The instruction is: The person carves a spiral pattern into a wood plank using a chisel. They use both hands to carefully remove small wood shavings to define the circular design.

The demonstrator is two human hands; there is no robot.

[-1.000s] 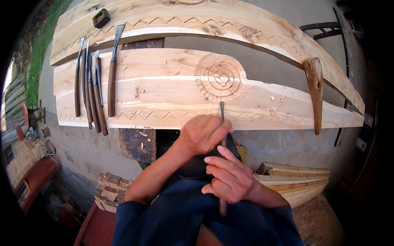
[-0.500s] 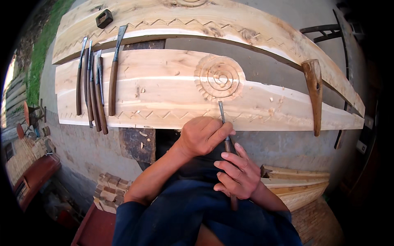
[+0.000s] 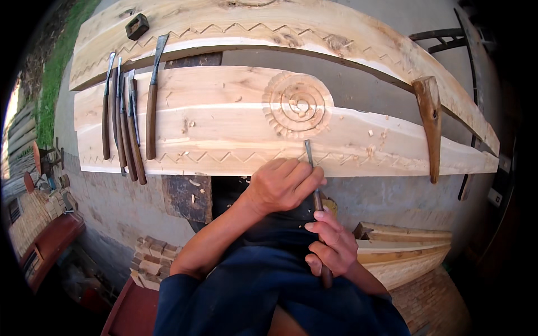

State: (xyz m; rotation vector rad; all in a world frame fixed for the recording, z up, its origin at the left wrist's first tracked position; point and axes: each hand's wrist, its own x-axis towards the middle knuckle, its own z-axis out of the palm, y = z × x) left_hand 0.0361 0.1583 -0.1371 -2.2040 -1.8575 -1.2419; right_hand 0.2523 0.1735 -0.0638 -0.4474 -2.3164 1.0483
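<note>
I hold a wood chisel (image 3: pixel 318 199) in both hands, its metal tip pointing away from me. My left hand (image 3: pixel 284 186) is closed around the blade's shank at the near edge of a pale board (image 3: pixel 224 140). My right hand (image 3: pixel 336 241) curls its fingers about the wooden handle, lower down and closer to my body. Just beyond the tip lies a carved spiral rosette (image 3: pixel 297 105) with a scalloped rim. A zigzag line is cut along the board's near side, partly covered by my left hand. Small wood chips lie on the board.
Several chisels (image 3: pixel 126 123) lie side by side at the board's left end. A wooden mallet (image 3: pixel 430 126) lies across its right end. Farther off, a second carved board (image 3: pixel 246 33) bears a dark block-like tool (image 3: pixel 137 26). Wood blocks (image 3: pixel 151 257) are stacked at lower left.
The chisel has shifted slightly right, its tip now a bit to the right of below the rosette. My right hand moved right with it, its fingers curled more closely around the handle.
</note>
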